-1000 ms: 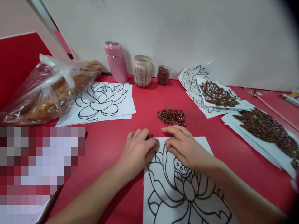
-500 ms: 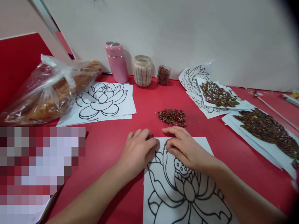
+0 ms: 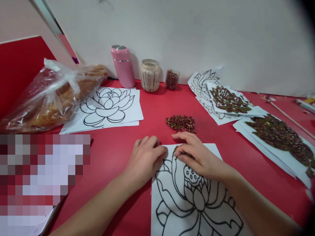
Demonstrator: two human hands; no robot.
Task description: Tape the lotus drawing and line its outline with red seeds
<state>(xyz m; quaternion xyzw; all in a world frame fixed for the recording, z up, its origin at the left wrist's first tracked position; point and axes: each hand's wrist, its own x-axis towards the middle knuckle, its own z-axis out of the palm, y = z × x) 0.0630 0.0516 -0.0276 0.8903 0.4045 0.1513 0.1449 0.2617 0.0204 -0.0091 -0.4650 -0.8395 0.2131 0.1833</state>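
Observation:
A sheet with a black-outlined lotus drawing (image 3: 177, 203) lies in front of me on the red table. My left hand (image 3: 147, 159) rests at its upper left corner, fingers curled and bunched, thumb side touching the paper. My right hand (image 3: 194, 154) is over the top of the sheet, thumb and forefinger pinched at a petal's tip; anything between them is too small to make out. A short row of small green beans (image 3: 174, 152) follows the petal outline there. Just beyond the sheet is a loose pile of dark red and green beans (image 3: 180, 123).
Along the back stand a pink thermos (image 3: 123, 67), a stained glass jar (image 3: 150, 75) and a small cup of beans (image 3: 172, 79). Lotus sheets (image 3: 110, 105) and a plastic bag (image 3: 61, 95) lie left. Bean-covered pictures (image 3: 278, 141) and a thin stick (image 3: 292, 118) are on the right.
My right hand has shifted very slightly at the petal tip, still pinched. The left hand stays in place, and the other objects look unchanged.

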